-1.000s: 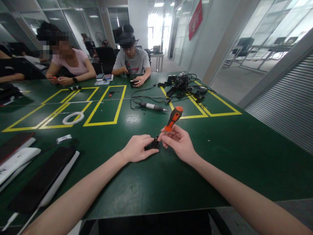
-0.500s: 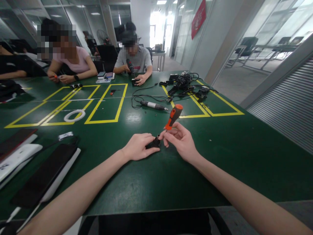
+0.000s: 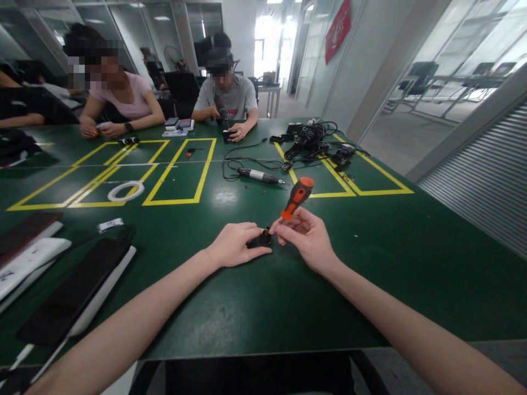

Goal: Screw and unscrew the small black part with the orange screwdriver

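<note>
My left hand [image 3: 235,245] rests on the green table, thumb and fingers closed around a small black part [image 3: 261,240]. A short dark cylindrical piece stands up from that part's right end; its exact kind is too small to tell. My right hand [image 3: 308,240] pinches a screwdriver [image 3: 297,198] low down near its shaft. The orange and dark grey handle points up and leans to the right. Its tip is hidden behind my right fingers, close to the black part, and I cannot tell whether they touch.
A corded pen-shaped electric screwdriver [image 3: 261,176] lies ahead, with a heap of black cables [image 3: 310,140] behind it. A white ring [image 3: 125,191] lies to the left, and a phone-like black slab [image 3: 76,291] nearer. Across the table a co-worker [image 3: 226,101] holds a drill-like tool.
The screwdriver handle has shifted slightly to the right and leans more. My right fingers have moved a little away from the black part, showing more of it. My left hand stays nearly still.
</note>
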`<state>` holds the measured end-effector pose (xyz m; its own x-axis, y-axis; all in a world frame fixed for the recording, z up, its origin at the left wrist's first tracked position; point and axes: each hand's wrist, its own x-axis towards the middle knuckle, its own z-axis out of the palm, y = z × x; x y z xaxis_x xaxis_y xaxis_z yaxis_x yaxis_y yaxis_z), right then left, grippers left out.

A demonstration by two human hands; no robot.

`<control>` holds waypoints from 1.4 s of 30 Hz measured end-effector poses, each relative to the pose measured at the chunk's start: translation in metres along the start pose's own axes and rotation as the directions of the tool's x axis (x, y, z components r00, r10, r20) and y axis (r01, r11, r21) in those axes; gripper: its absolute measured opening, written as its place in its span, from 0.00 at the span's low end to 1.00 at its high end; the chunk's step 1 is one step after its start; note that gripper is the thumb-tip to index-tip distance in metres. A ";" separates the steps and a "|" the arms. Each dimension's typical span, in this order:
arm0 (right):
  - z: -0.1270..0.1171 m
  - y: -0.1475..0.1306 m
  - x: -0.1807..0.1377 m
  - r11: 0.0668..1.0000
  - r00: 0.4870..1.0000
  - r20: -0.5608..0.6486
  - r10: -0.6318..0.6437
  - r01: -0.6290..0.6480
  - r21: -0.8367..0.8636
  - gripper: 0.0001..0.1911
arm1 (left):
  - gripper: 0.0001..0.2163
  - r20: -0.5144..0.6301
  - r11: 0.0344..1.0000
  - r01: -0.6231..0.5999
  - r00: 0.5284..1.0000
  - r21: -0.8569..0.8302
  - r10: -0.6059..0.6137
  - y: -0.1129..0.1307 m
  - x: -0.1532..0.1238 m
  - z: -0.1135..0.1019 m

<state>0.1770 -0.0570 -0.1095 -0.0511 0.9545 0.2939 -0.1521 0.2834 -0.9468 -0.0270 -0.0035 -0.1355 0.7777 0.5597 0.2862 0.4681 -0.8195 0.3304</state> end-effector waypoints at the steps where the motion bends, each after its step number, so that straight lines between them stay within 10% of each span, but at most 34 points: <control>1: 0.000 -0.001 0.000 1.000 1.000 0.000 0.000 0.000 -0.020 0.19 | 0.18 0.003 1.000 0.006 1.000 0.010 -0.006 0.000 0.000 0.000; 42: -0.001 -0.001 -0.004 0.997 0.998 0.041 -0.045 0.047 -0.055 0.19 | 0.15 0.013 0.999 0.035 0.999 -0.020 -0.034 0.008 0.002 -0.001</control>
<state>0.1781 -0.0612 -0.1095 -0.0843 0.9361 0.3414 -0.1002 0.3329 -0.9376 -0.0224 -0.0085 -0.1312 0.7666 0.5858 0.2628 0.4862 -0.7970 0.3584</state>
